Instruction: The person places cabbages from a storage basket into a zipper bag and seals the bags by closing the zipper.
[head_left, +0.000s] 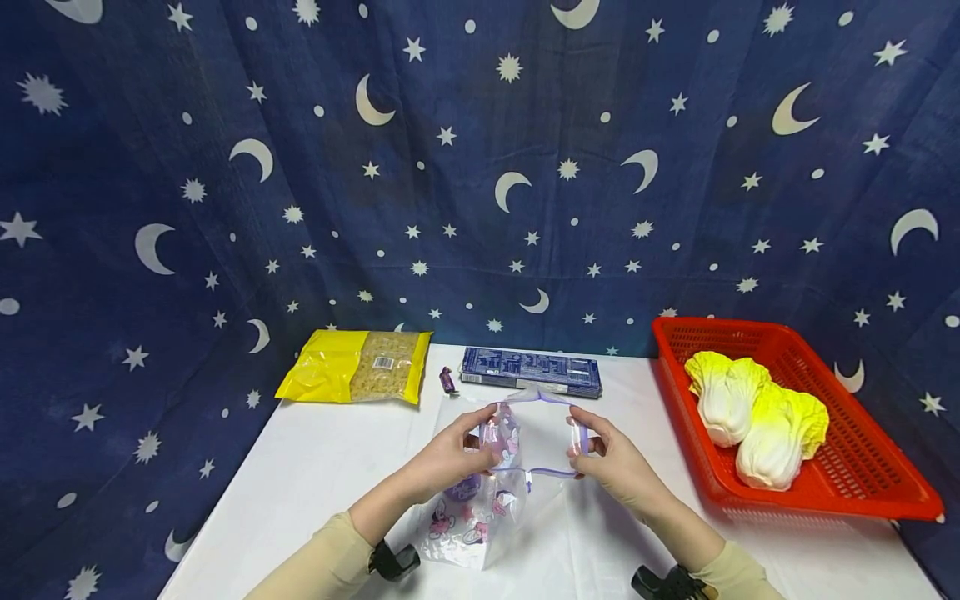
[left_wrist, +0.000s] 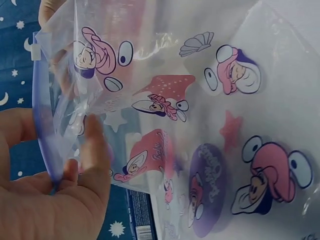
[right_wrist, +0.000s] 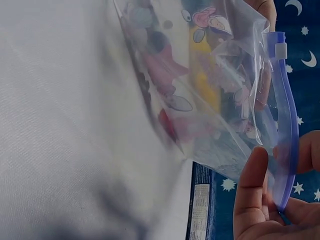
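A clear zip bag [head_left: 468,521] printed with pink and purple cartoon figures hangs between both hands, its purple-edged mouth spread wide. My left hand [head_left: 457,446] pinches the left side of the mouth, and my right hand [head_left: 611,458] pinches the right side. In the left wrist view, the left thumb and fingers [left_wrist: 95,150] grip the bag's purple zip edge [left_wrist: 45,115]. The right wrist view has the right fingers [right_wrist: 252,180] on the same edge, with a white slider [right_wrist: 281,51] near its end. Through the bag's mouth only white tablecloth shows.
Behind the bag lie a dark blue flat package [head_left: 532,371] and a small purple wrapped candy [head_left: 447,381]. A yellow bag of pasta [head_left: 322,367] sits at the back left. On the right, a red basket [head_left: 862,500] holds two Chinese cabbages [head_left: 772,450]. A star-and-moon curtain [head_left: 480,167] closes off the back.
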